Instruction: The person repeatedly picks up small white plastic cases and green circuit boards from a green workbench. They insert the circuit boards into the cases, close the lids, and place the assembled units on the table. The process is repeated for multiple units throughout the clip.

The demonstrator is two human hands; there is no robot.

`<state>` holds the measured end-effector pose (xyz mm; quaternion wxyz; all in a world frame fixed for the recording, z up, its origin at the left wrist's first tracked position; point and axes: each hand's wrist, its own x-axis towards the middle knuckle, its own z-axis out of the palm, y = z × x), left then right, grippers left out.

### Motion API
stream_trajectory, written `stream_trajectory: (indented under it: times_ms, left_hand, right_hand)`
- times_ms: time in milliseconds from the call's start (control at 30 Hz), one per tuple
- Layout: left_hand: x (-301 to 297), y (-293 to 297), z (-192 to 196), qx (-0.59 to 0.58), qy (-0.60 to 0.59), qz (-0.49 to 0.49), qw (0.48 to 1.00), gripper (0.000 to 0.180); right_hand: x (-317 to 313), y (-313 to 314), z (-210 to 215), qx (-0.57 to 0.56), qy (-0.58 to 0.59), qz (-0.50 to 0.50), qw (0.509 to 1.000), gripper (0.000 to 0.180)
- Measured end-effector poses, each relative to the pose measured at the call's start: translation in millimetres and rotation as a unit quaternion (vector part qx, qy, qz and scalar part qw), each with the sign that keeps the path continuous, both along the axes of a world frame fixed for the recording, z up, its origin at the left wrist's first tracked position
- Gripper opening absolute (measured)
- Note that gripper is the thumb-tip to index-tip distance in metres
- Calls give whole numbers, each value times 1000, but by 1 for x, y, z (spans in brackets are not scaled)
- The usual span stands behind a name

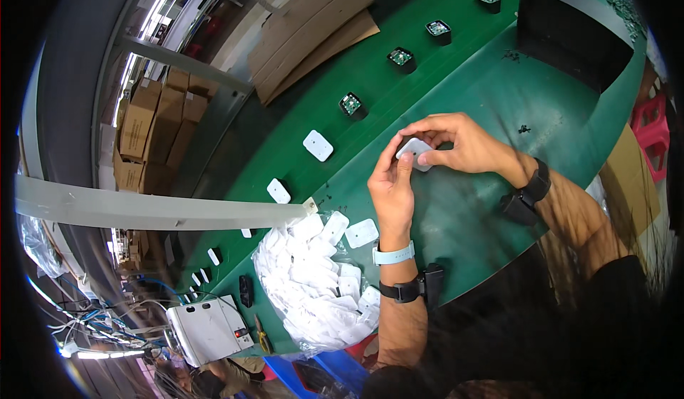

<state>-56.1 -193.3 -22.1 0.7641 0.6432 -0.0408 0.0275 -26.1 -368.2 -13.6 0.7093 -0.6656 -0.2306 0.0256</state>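
Over the green bench, both of my hands hold one small white rounded-rectangle plastic cover (416, 149) with small holes in it. My left hand (394, 189) has its thumb pressed on the cover's face and its fingers curled behind. From the right, my right hand (467, 142) grips the cover's edge between thumb and fingers. Whether a housing sits beneath the cover is hidden by my fingers. A clear plastic bag heaped with white covers (310, 278) lies left of my left wrist. One loose white cover (361, 234) rests at the heap's edge, closest to that wrist.
A green belt (299, 107) runs beyond the bench with several black housings (401, 59) showing circuit boards, and white-topped units (318, 145). A metal bar (164, 205) crosses at left. A black bin (563, 39) stands far right. Pliers (263, 335) lie beside a white box (210, 330).
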Motion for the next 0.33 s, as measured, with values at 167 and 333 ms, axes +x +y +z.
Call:
stream_trajectory:
  times_ms: [167, 333]
  left_hand:
    - [-2, -9, -7, 33, -14, 18, 999, 32]
    - [3, -2, -22, 66, -65, 51, 994, 29]
  right_hand:
    - [0, -4, -9, -62, -18, -35, 997, 40]
    - [3, 2, -12, -79, -12, -37, 996, 43]
